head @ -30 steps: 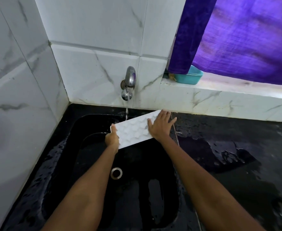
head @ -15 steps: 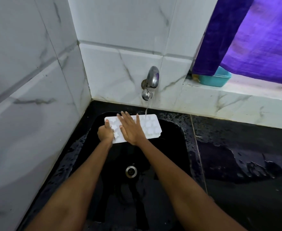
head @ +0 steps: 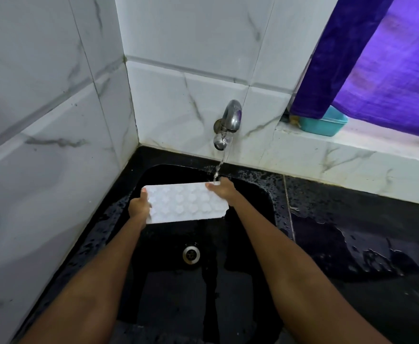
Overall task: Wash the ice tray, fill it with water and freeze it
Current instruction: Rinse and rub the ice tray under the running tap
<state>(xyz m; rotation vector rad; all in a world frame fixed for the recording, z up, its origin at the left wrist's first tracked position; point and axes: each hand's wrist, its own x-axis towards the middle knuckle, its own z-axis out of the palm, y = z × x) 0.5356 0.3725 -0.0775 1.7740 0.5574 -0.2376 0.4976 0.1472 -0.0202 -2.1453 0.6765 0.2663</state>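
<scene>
A white ice tray (head: pixel 186 203) with rows of small rounded bumps is held level over the black sink (head: pixel 250 194). My left hand (head: pixel 139 209) grips its left end. My right hand (head: pixel 224 191) grips its far right corner, directly under the chrome tap (head: pixel 228 122). A thin stream of water (head: pixel 219 167) runs from the tap onto that corner and my right fingers.
The sink drain (head: pixel 191 254) lies below the tray. White marble-look tiles close in on the left and back. A wet black counter (head: pixel 364 244) extends right. On the window ledge sits a teal tub (head: pixel 323 125) under a purple curtain (head: pixel 382 58).
My right hand has gone from lying flat on the tray's middle to gripping its far right corner under the water. The tray has levelled out over the sink.
</scene>
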